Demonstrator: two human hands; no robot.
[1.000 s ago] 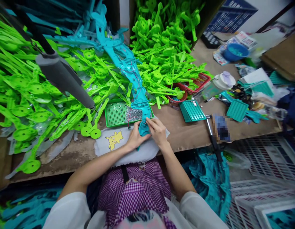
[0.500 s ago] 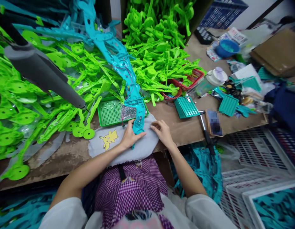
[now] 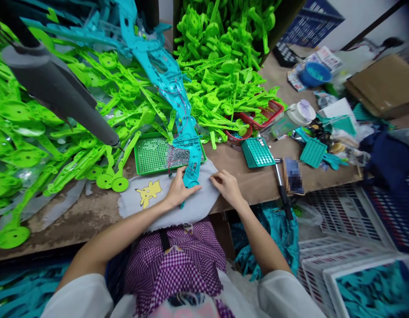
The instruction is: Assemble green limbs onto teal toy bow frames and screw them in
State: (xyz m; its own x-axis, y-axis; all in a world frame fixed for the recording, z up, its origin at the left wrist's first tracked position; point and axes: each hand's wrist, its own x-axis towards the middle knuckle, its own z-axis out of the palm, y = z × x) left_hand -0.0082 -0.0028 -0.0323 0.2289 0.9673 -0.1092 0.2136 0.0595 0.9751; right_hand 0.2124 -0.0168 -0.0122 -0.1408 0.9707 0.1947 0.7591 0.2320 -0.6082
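Note:
My left hand grips the near end of a long blue plastic part with thin red wires along it. The part slants away from me across a green perforated tray of small metal pieces, which look like screws. To the right, my right hand hovers apart from the part, thumb and fingers pinched together; whatever they may hold is too small to make out. Beneath both hands lies a grey cloth with a yellow cartoon figure.
Green plastic parts are heaped at the back and left. A grey electric screwdriver hangs at left. Rightward are a teal rack of silvery discs, a hammer, a phone, red baskets and a blue bowl.
My right hand has left the near end of the blue part and moved right, its fingers drawing together. My left hand keeps its grip. The camera view has shifted a little.

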